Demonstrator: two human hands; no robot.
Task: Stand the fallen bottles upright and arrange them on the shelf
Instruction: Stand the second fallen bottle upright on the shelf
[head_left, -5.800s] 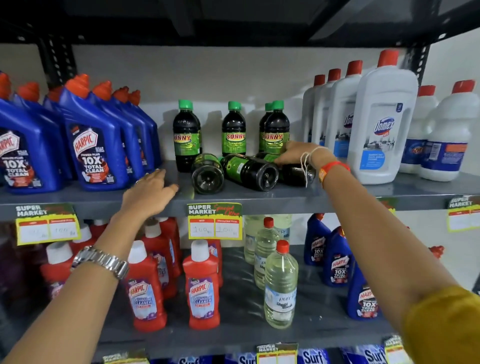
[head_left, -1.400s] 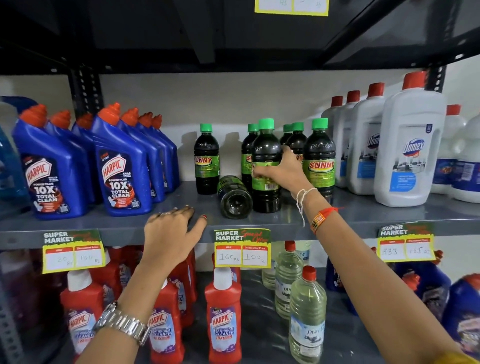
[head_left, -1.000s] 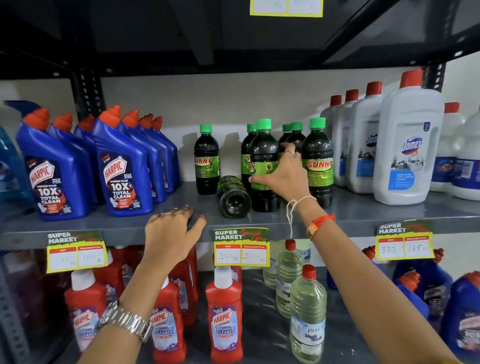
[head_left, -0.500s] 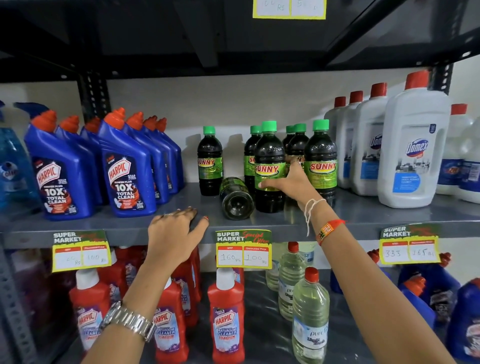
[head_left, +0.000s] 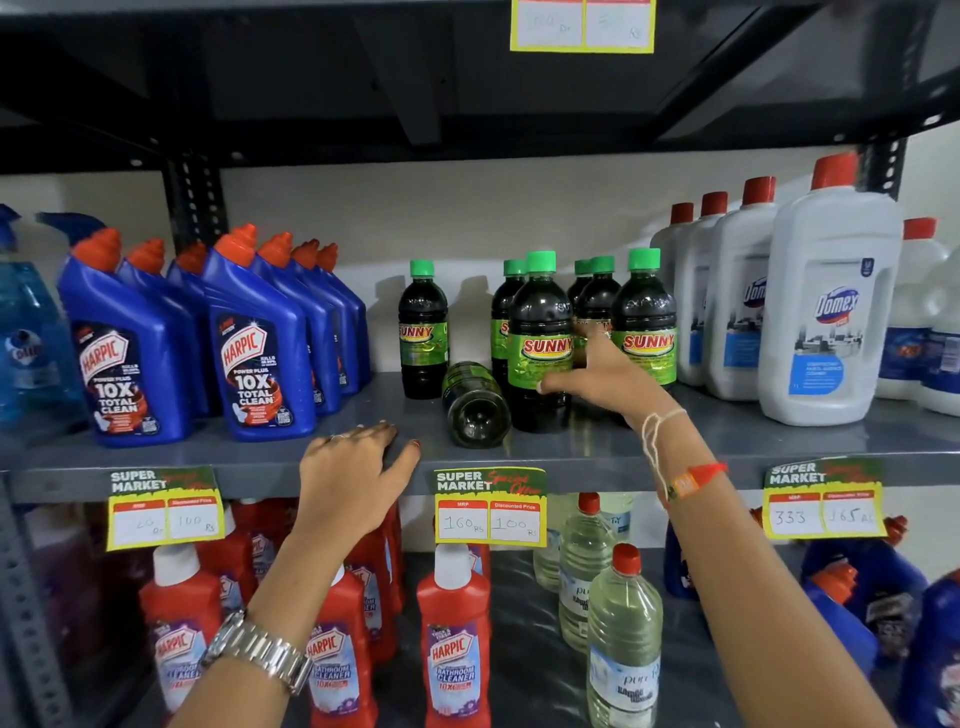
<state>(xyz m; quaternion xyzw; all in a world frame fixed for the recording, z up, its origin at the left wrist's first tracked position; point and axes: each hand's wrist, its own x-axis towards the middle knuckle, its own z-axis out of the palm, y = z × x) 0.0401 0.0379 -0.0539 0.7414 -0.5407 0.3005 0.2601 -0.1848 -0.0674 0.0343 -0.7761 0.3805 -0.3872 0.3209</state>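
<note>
Between the hands, the fallen bottle (head_left: 475, 408) lies ungrasped: left hand (head_left: 353, 475) flat, right hand (head_left: 602, 382) loosely spread.

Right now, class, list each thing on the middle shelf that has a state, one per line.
fallen Sunny bottle: lying on its side, base toward camera
front Sunny bottle: upright, capped
right hand: open, beside front Sunny bottle
left hand: flat on shelf edge
Domex bottle: upright, capped

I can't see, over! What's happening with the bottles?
Right hand open at upright Sunny bottle. Left hand flat on shelf edge. One fallen bottle left.
</note>
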